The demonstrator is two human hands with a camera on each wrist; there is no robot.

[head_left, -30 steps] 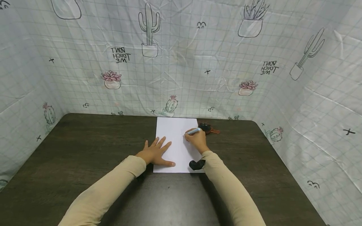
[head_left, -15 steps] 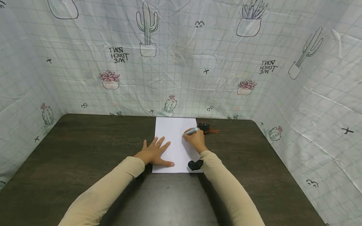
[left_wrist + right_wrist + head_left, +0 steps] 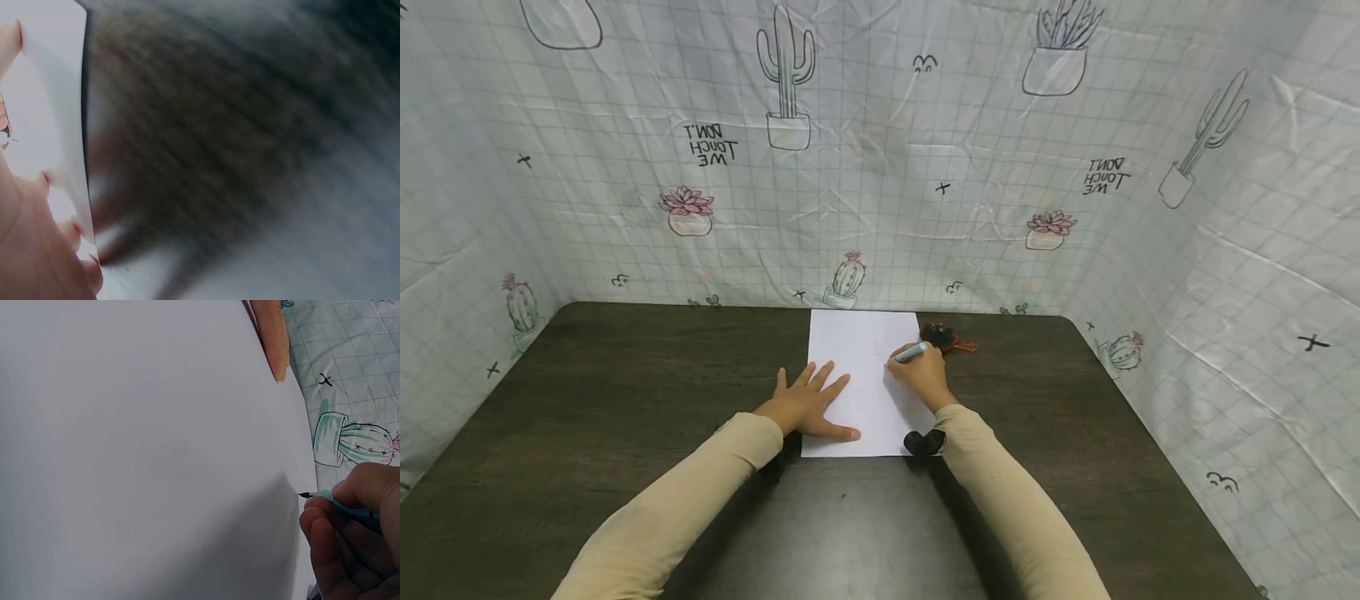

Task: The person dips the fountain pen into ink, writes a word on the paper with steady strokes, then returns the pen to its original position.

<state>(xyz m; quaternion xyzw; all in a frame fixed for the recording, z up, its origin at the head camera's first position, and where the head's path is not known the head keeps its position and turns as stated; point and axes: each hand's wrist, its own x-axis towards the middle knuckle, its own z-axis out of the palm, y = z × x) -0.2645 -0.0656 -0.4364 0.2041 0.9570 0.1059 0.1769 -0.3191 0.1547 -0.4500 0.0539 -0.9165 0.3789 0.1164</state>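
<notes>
A white sheet of paper (image 3: pixel 865 417) lies on the dark wooden table. My left hand (image 3: pixel 808 410) rests on its left part, fingers spread and flat, the thumb toward the near edge. Over the right half, my right hand (image 3: pixel 925 377) pinches a light blue pen (image 3: pixel 910 352) between thumb and fingers. The right wrist view shows the pen's dark pointed nib (image 3: pixel 306 495) at the paper surface. Faint thin lines mark the sheet near the tip in the head view. The left wrist view catches the left hand (image 3: pixel 37 244) at the paper's edge, partly out of frame.
Just beyond the right hand sits a small black object (image 3: pixel 937 335) with an orange-brown part; its kind is unclear. A black device (image 3: pixel 923 442) sits at the right wrist. A cactus-print cloth (image 3: pixel 880 183) hangs behind the table (image 3: pixel 685 375) and along both sides.
My right hand, with the pen, has moved slightly right and toward me over the paper. The left hand keeps its place on the sheet. The head view has shifted a little.
</notes>
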